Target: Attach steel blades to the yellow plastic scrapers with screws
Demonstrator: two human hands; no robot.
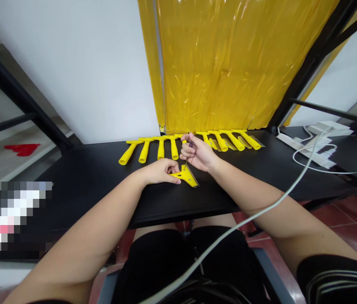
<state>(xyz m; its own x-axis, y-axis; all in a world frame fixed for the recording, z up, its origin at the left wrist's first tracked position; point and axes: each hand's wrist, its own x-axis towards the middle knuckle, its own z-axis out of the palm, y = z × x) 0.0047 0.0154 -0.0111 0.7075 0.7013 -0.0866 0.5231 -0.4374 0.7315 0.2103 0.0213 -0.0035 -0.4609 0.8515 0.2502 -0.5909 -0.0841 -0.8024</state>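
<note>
A yellow scraper (188, 177) with a metal blade along its wide head lies near the front of the black table. My left hand (163, 172) is closed around its handle, thumb and fingers pinching the neck. Above the scraper's head, my right hand (197, 153) grips a screwdriver (191, 145) with a dark handle. Its thin shaft points down to a screw on the head; whether the tip sits in the screw is too small to tell. Behind my hands stretches a row of yellow scrapers, those on the right (236, 142) showing blades, those on the left (151, 147) showing none clearly.
Beyond the black table (102, 185) hangs a yellow plastic curtain (223, 67) beside a white panel (86, 63). White power strips (311, 147) with cords lie at the right. A pale cable (260, 215) crosses over my right forearm. Black frame posts stand on both sides.
</note>
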